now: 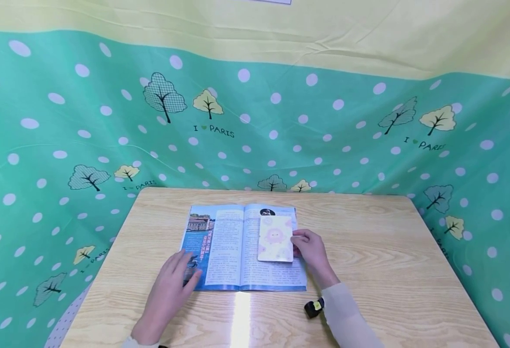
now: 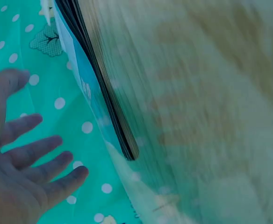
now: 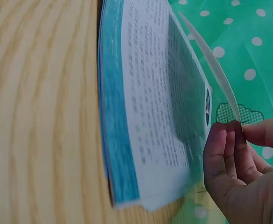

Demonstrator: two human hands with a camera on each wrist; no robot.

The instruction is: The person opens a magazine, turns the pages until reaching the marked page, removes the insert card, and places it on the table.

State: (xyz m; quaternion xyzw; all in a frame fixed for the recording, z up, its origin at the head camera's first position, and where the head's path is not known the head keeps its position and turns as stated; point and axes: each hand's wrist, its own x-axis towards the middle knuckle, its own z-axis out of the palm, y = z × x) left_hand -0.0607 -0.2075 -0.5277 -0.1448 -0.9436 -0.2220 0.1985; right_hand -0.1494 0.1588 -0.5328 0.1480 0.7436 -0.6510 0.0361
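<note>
An open magazine point(image 1: 224, 251) lies flat, with blue borders and columns of print. My right hand point(image 1: 310, 249) pinches the right edge of a thin white card point(image 1: 275, 238) bearing a pink cartoon figure. In the right wrist view the card point(image 3: 218, 70) appears edge-on, slightly bowed and raised above the page, between the thumb and fingers of the right hand point(image 3: 244, 172). My left hand point(image 1: 168, 290) is at the magazine's lower left edge, fingers spread and overlapping the page in the head view. The left wrist view shows that hand point(image 2: 33, 168) with its fingers extended, holding nothing.
The magazine is on a light wood-grain table point(image 1: 381, 251). Beside the right sleeve point(image 1: 348, 314) is a small black device point(image 1: 313, 308) with a yellow mark. A green polka-dot cloth point(image 1: 281, 130) with printed trees hangs behind and at both sides of the table.
</note>
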